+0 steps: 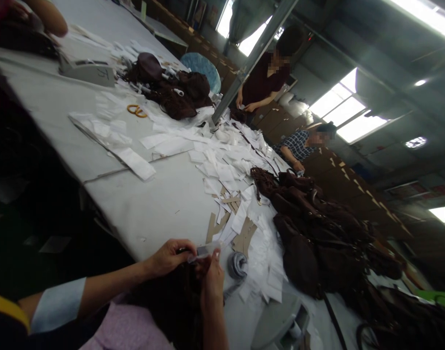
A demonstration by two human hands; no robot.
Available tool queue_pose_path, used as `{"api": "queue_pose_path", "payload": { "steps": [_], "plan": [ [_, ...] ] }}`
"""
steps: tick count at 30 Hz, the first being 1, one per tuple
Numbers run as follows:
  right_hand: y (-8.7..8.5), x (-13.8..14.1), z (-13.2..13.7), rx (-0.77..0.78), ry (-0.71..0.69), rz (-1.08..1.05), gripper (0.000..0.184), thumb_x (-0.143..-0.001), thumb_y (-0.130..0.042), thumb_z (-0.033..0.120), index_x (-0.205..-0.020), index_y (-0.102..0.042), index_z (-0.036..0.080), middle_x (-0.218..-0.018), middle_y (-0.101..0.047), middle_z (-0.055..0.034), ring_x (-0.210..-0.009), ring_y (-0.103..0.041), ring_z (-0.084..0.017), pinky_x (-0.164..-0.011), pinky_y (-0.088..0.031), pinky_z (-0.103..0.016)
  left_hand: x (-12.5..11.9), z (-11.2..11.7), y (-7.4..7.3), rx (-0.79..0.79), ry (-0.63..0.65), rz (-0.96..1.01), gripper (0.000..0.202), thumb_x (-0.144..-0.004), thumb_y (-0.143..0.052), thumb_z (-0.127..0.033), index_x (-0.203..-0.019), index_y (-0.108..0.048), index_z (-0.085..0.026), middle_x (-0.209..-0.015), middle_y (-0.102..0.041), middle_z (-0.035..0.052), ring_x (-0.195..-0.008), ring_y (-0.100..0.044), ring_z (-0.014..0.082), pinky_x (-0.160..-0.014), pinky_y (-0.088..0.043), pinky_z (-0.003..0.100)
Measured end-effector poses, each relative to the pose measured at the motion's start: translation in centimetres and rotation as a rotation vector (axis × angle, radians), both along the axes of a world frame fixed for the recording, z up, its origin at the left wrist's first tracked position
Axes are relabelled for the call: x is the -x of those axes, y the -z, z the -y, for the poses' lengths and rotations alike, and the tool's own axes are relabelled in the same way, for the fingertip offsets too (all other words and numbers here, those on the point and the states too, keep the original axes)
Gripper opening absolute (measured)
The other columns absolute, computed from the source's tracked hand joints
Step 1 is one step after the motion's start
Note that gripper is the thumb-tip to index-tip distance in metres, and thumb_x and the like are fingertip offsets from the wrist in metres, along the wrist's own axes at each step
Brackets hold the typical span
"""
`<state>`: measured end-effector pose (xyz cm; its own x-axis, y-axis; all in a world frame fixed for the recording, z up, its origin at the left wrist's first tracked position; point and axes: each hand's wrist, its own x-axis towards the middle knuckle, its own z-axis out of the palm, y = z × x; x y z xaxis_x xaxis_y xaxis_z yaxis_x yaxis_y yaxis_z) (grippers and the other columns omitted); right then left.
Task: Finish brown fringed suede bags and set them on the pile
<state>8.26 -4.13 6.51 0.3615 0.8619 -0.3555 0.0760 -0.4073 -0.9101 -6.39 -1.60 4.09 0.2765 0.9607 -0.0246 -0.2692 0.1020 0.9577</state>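
Observation:
Near the table's front edge, my left hand [172, 255] pinches one end of a small translucent strip [208, 249] with a grey patch. My right hand [212, 278] grips the strip's other side, thumb up and fingers curled. Below both hands lies a dark mass [171, 301], too shadowed to make out. Just right of my right hand stands a grey roll [237, 265], its end trailing down. Brown card strips [245, 236] and white paper slips [275, 274] lie beyond it.
Dark brown bags [317, 233] are heaped on the right, with more bags [182, 92] farther back. A grey device [281, 321] sits close by. Orange rings [136, 111] lie on the white table [164, 194]. A metal post [251, 63] rises mid-table. Several people work around it.

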Motion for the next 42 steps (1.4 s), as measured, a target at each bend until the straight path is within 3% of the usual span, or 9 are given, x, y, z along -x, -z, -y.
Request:
{"api": "queue_pose_path", "payload": {
  "steps": [2, 5, 10, 17, 21, 28, 33, 38, 42],
  "plan": [
    [-0.1, -0.2, -0.8, 0.105, 0.014, -0.303, 0.053, -0.080, -0.052, 0.064, -0.077, -0.068, 0.014, -0.063, -0.067, -0.0052, -0.048, -0.057, -0.014, -0.043, -0.042, -0.024, 0.2, -0.1, -0.5, -0.132, 0.120, 0.002, 0.016, -0.083, -0.056, -0.029, -0.080, -0.066, -0.016, -0.081, -0.063, 0.0037, -0.079, -0.057, 0.0161, -0.077, -0.044, 0.027],
    [-1.0, -0.1, -1.8, 0.012, 0.042, -0.522, 0.037, -0.071, -0.070, 0.052, -0.078, -0.066, 0.016, -0.067, -0.068, -0.0020, -0.055, -0.061, -0.013, -0.047, -0.047, -0.022, 0.8, -0.3, -1.1, -0.219, 0.154, -0.034, 0.015, -0.083, -0.056, -0.028, -0.079, -0.065, -0.017, -0.097, -0.064, 0.0072, -0.094, -0.057, 0.0191, -0.087, -0.042, 0.030],
    [-3.2, -0.2, -1.8, -0.173, 0.013, -0.535, 0.028, -0.076, -0.068, 0.044, -0.086, -0.067, 0.018, -0.070, -0.067, 0.0005, -0.062, -0.063, -0.013, -0.057, -0.051, -0.024, 2.1, 0.5, -2.1, 0.006, -0.219, -0.301, 0.016, -0.082, -0.056, -0.033, -0.088, -0.060, -0.019, -0.084, -0.061, 0.0024, -0.078, -0.055, 0.0166, -0.071, -0.043, 0.026],
    [-3.6, 0.2, -0.6, -0.267, -0.029, -0.416, 0.032, -0.078, -0.066, 0.049, -0.090, -0.065, 0.020, -0.084, -0.068, -0.0034, -0.072, -0.065, -0.016, -0.063, -0.052, -0.029, 0.9, 1.7, -4.0, -0.044, -0.092, -0.493, 0.028, -0.076, -0.062, -0.044, -0.070, -0.064, -0.017, -0.065, -0.058, 0.0003, -0.062, -0.050, 0.0144, -0.057, -0.035, 0.024],
    [-3.8, 0.4, 0.1, -0.342, -0.051, -0.353, 0.028, -0.078, -0.067, 0.047, -0.086, -0.067, 0.020, -0.094, -0.067, -0.0025, -0.080, -0.064, -0.014, -0.071, -0.051, -0.026, -0.1, 1.5, -4.3, 0.021, -0.049, -0.392, 0.022, -0.077, -0.059, -0.038, -0.073, -0.062, -0.016, -0.062, -0.055, -0.0014, -0.059, -0.048, 0.0134, -0.056, -0.034, 0.024],
    [-3.8, 0.5, 0.3, -0.285, 0.015, -0.497, 0.029, -0.078, -0.067, 0.046, -0.091, -0.066, 0.020, -0.079, -0.068, -0.0010, -0.069, -0.064, -0.014, -0.064, -0.052, -0.026, -0.2, 1.4, -4.2, 0.108, -0.045, -0.132, 0.017, -0.077, -0.053, -0.032, -0.069, -0.049, -0.018, -0.058, -0.044, -0.0066, -0.055, -0.039, 0.0095, -0.053, -0.032, 0.022],
    [-3.0, 0.8, 0.1, -0.269, 0.073, -0.452, 0.031, -0.076, -0.069, 0.043, -0.099, -0.065, 0.022, -0.089, -0.070, -0.0014, -0.074, -0.067, -0.014, -0.067, -0.053, -0.027, -0.4, 0.7, -4.1, 0.303, -0.128, 0.100, 0.019, -0.068, -0.062, -0.026, -0.069, -0.046, -0.018, -0.052, -0.046, -0.0086, -0.048, -0.038, 0.0067, -0.048, -0.027, 0.019],
    [-2.7, 0.3, 0.1, -0.313, -0.031, -0.299, 0.035, -0.074, -0.071, 0.040, -0.102, -0.065, 0.019, -0.094, -0.072, -0.0066, -0.085, -0.067, -0.022, -0.076, -0.054, -0.037, 0.2, -1.3, -4.3, 0.574, -0.010, 0.314, 0.029, -0.062, -0.071, -0.026, -0.082, -0.054, -0.015, -0.057, -0.053, -0.0067, -0.043, -0.038, 0.0038, -0.044, -0.024, 0.018],
    [-3.0, -0.4, -0.2, -0.348, 0.035, -0.373, 0.053, -0.072, -0.073, 0.036, -0.121, -0.056, 0.026, -0.108, -0.069, -0.0068, -0.087, -0.066, -0.021, -0.074, -0.054, -0.038, 0.7, -2.2, -3.7, 0.745, 0.026, 0.362, 0.040, -0.053, -0.076, -0.016, -0.088, -0.056, -0.014, -0.053, -0.051, -0.0084, -0.042, -0.040, 0.0038, -0.043, -0.027, 0.017]
  ]
}}
